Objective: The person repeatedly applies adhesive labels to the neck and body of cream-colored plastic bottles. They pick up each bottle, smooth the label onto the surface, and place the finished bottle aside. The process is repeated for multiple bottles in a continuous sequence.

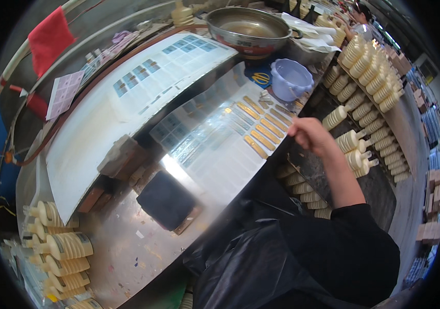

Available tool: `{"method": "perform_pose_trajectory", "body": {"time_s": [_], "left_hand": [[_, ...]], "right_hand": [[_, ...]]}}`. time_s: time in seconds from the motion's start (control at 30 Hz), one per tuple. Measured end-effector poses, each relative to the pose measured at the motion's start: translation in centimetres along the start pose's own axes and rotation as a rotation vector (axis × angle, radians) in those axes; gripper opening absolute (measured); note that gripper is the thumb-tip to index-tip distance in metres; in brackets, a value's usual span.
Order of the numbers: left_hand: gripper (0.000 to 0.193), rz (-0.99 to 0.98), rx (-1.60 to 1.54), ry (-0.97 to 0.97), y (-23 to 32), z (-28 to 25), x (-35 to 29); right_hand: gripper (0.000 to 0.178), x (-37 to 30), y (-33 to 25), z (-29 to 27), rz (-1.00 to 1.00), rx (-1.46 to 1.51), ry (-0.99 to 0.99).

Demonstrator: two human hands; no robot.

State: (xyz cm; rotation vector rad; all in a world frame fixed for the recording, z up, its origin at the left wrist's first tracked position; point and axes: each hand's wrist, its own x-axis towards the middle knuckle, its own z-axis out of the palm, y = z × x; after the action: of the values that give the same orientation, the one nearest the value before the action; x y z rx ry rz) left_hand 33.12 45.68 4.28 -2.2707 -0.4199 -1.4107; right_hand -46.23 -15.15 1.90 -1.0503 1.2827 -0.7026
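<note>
My right hand [312,136] is at the right edge of the table with its fingers curled together, fingertips toward the sheet. Whatever may be in them is hidden. Beside it, several narrow gold strips [266,135] lie in rows on a pale, glossy sheet [212,177]. The sheet also bears bluish printed patches toward its far left part. My left hand does not show anywhere. Past the strips stand a lavender plastic bowl [289,80] with a wavy rim and a pair of yellow-handled scissors [261,78] on something blue.
A raised white board [94,136] carries several printed patches. A large metal basin [248,31] stands at the back. A dark square pad [166,201] lies nearer me. Cream ribbed bottles [68,246] fill the left corner; more ribbed bottles [372,67] crowd the right, where another person [362,26] works.
</note>
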Motion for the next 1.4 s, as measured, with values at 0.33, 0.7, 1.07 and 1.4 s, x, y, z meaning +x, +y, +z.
{"method": "perform_pose_trajectory", "body": {"time_s": [0.33,0.7,1.07,1.4], "left_hand": [[0.03,-0.026,-0.41,0.106,5.5,-6.8,0.4],[0.037,0.115,-1.336,-0.388,12.4,-29.0,0.4],[0.028,0.296,-1.574,-0.587,12.6,-34.8,-2.6],[0.026,0.35,-1.836,-0.716,18.1,-40.0,-5.9]], "right_hand": [[0.071,0.7,5.1,-28.8,0.055,-1.154,1.213],[0.109,11.6,9.5,-43.6,0.277,-0.878,1.255],[0.054,14.5,12.7,-42.0,0.336,-1.006,0.782],[0.048,2.1,10.1,-40.5,0.594,-1.341,0.932]]}}
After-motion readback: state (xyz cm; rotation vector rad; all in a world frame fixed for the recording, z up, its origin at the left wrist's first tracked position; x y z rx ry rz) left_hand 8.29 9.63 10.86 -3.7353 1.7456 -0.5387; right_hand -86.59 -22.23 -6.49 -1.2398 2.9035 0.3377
